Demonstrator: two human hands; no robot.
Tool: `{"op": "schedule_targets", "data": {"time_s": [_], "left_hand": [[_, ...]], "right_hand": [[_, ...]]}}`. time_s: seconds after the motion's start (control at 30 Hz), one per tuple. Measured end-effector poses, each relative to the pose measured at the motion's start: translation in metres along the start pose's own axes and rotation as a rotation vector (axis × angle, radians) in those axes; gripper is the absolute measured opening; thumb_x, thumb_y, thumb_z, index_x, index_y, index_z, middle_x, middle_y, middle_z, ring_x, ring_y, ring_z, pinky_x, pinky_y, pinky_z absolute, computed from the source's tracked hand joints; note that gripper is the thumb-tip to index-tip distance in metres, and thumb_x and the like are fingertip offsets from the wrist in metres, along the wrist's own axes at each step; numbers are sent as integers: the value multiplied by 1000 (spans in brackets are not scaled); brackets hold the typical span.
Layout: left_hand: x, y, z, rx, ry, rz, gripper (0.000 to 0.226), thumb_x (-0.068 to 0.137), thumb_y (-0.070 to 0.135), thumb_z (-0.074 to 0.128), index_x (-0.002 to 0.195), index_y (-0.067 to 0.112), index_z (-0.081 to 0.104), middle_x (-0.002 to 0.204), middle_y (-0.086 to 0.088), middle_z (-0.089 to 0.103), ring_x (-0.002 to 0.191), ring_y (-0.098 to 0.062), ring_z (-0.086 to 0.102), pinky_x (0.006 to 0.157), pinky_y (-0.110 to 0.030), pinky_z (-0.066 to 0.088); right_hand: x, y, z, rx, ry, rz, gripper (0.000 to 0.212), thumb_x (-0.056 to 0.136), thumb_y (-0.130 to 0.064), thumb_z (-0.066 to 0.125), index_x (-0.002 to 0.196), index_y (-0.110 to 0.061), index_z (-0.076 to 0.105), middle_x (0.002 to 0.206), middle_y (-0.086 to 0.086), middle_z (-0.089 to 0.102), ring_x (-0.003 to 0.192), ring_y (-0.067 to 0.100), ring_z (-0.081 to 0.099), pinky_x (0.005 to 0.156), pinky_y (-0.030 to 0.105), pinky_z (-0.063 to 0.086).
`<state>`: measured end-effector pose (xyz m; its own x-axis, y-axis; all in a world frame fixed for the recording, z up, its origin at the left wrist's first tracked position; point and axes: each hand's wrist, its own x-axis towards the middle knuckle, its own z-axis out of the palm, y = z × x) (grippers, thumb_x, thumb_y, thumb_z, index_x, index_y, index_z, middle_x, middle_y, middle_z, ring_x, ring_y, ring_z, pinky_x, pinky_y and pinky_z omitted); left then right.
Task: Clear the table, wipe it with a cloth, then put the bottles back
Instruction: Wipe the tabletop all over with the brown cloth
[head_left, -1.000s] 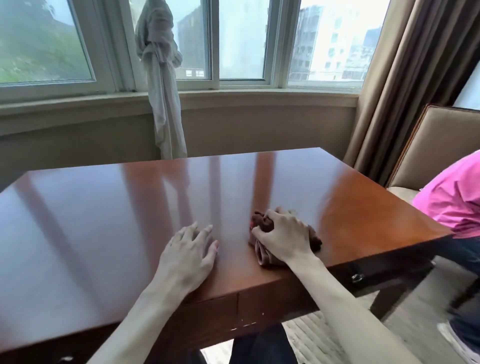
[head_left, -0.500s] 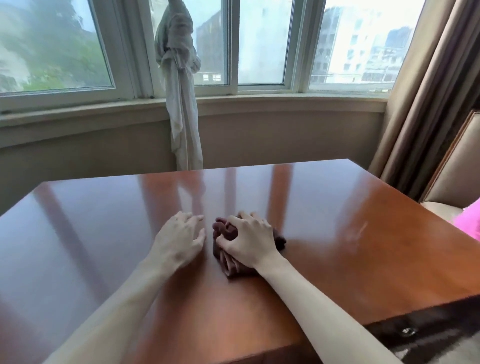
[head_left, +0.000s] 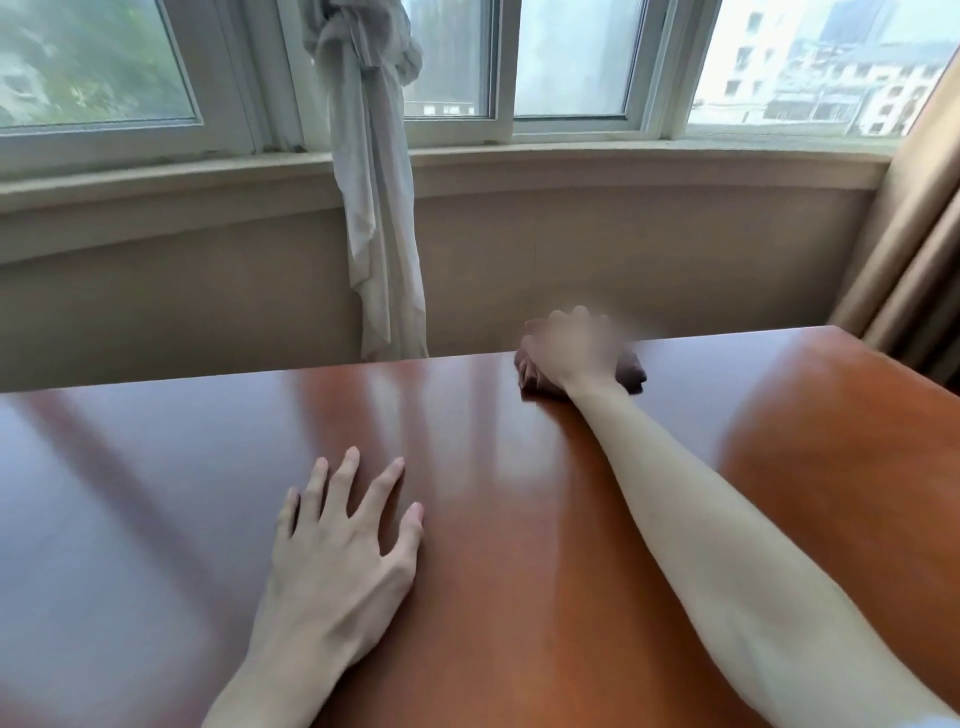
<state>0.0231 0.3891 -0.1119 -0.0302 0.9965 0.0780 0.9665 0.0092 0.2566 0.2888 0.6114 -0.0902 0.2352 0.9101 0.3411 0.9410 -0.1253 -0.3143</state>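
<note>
Right hand (head_left: 571, 348) grips a dark cloth (head_left: 631, 373) at the table's (head_left: 519, 545) far edge; left hand (head_left: 337, 561) lies flat, fingers spread.

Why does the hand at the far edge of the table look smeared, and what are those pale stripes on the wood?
In the head view, the right hand is motion-blurred, with its grip on the brown cloth at the far edge; the left hand, flat on the table, is sharp. The pale stripes are glare, window light mirrored in the glossy top. The window outside looks washed out, and the sill bows, a wide-angle effect.
</note>
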Motion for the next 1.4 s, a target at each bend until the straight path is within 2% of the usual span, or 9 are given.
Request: {"op": "schedule_targets", "data": {"time_s": [0.23, 0.47, 0.57, 0.77, 0.97, 1.03, 1.2, 1.3, 1.4], "left_hand": [[-1, 0, -5, -48, -27, 23, 61, 99, 64, 24, 157, 48, 18, 170, 5, 8, 156, -18, -1, 126, -42, -1], [-9, 2, -12, -62, -59, 33, 60, 101, 60, 28, 158, 44, 21, 170, 2, 8, 156, -22, 1, 126, -44, -1], [-10, 2, -11, -55, -45, 36, 60, 101, 60, 27, 158, 44, 21, 170, 2, 9, 156, -22, 1, 126, -44, -1], [-6, 0, -3, -50, -8, 42, 61, 100, 62, 22, 158, 46, 17, 170, 4, 5, 156, -20, -5, 126, -42, -4], [-1, 0, -1, -27, 28, 19, 70, 89, 68, 9, 157, 50, 13, 169, 10, 3, 155, -16, -5, 125, -38, -5], [-1, -1, -1, -24, 27, 7, 70, 89, 68, 8, 157, 50, 13, 169, 10, 3, 155, -16, -5, 126, -38, -4], [2, -1, -7, -135, -11, 12, 59, 97, 65, 27, 154, 49, 28, 168, 11, 12, 156, -14, 1, 126, -36, -2], [-2, -7, -21, -417, -16, -13, 47, 99, 41, 50, 146, 36, 49, 163, 4, 32, 153, -15, 18, 125, -34, 10], [-39, -10, -43, -425, 8, -10, 48, 97, 28, 56, 145, 24, 53, 159, -2, 40, 147, -18, 32, 120, -31, 21]], "right_hand": [[-128, -27, -44, 59, -154, -267, 46, 88, -58, 54, 121, -30, 65, 116, 2, 59, 109, 37, 57, 90, 43, 46], [-285, -24, -97, 191, -89, -560, 33, 82, -62, 58, 95, -34, 69, 99, -13, 61, 92, 20, 57, 81, 36, 51], [-266, -20, -94, 194, -104, -519, 35, 80, -63, 57, 94, -34, 69, 95, -13, 60, 91, 16, 57, 81, 35, 51], [-143, -53, -34, 138, -69, -303, 33, 85, -58, 59, 106, -35, 71, 101, -5, 60, 102, 29, 56, 82, 38, 43], [-45, -107, 15, 164, -216, -510, 29, 84, -58, 63, 93, -31, 66, 100, -12, 58, 104, 20, 54, 81, 37, 44], [-30, -109, 21, 167, -221, -483, 29, 83, -59, 62, 89, -30, 62, 98, -11, 57, 104, 20, 55, 79, 37, 42], [-55, -106, 18, 180, -144, -392, 30, 80, -62, 54, 84, -32, 57, 99, -6, 58, 101, 27, 53, 85, 40, 47], [-115, -92, -6, 192, -143, -403, 41, 77, -65, 47, 90, -30, 64, 96, -6, 57, 98, 27, 54, 82, 39, 47], [-193, -79, -41, 208, -142, -433, 40, 78, -64, 49, 94, -31, 66, 98, -6, 58, 95, 27, 55, 80, 38, 47]]}}
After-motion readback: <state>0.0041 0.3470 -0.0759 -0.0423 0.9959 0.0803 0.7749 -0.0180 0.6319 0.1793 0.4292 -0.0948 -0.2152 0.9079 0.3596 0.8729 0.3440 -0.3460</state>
